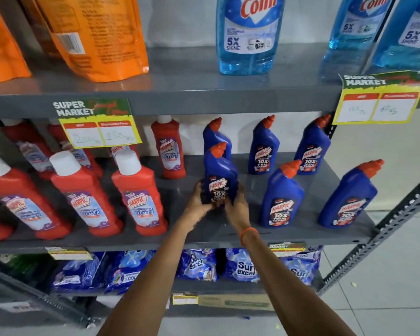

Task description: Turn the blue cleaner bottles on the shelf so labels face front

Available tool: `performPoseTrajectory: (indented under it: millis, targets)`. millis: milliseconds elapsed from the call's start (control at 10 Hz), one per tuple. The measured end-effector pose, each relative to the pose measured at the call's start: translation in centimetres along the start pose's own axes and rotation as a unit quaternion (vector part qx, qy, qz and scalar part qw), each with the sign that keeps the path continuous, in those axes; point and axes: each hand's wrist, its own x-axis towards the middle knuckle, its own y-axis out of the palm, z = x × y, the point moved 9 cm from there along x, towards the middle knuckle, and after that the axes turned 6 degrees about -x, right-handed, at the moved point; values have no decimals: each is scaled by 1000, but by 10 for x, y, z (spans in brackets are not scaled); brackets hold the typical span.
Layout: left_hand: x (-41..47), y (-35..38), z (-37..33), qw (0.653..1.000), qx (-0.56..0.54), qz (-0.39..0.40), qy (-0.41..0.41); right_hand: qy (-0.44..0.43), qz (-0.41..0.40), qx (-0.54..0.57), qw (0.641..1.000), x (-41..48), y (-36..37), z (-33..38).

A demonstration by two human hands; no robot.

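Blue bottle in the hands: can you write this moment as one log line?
step: turning | left hand + right hand: gripping blue plastic Harpic bottle | label: facing front | grey metal shelf

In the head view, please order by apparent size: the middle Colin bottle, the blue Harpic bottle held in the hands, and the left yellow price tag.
1. Colin bottle, largest, though cropped at the top.
2. Left yellow price tag and held blue Harpic bottle: too similar to rank.
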Motion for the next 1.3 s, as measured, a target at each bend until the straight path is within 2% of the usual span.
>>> performPoseTrajectory:
  millis: [200, 300, 400, 500, 600, 900, 1000, 1100, 1200, 1300]
  targets:
    - [11, -6, 18, 999, 6, 19, -37, 66, 90, -40, 993, 23, 7, -24]
    - [4, -6, 24, 999, 14, 23, -44, 64, 79, -68, 992, 20, 5, -25]
    - [-20, -9, 30, 994, 109, 7, -13, 47, 23, -95, 994, -5, -3, -30]
    - [-39, -13, 33, 986, 167, -3, 15, 26, 4, -99, 995, -24, -4, -33]
    - [-53, -16, 34, 984, 178, -1, 22, 20, 0, -91, 996, -41, -3, -33]
    - [-64, -15, 19, 980, 199, -25, -8, 29, 27, -100, 994, -46, -6, -24]
    - [-76, -14, 6, 964, 255, -55, -52, 51, 60, -140, 987, -48, -9, -19]
    - [-95, 4, -18, 917, 389, -16, -81, 18, 125, -267, 956, -60, -18, -1]
    - [-112, 48, -115, 870, 491, 40, -17, -99, 238, -430, 865, -81, -60, 78]
    - [-130, 76, -193, 864, 496, 70, 53, -161, 224, -499, 822, -87, -112, 141]
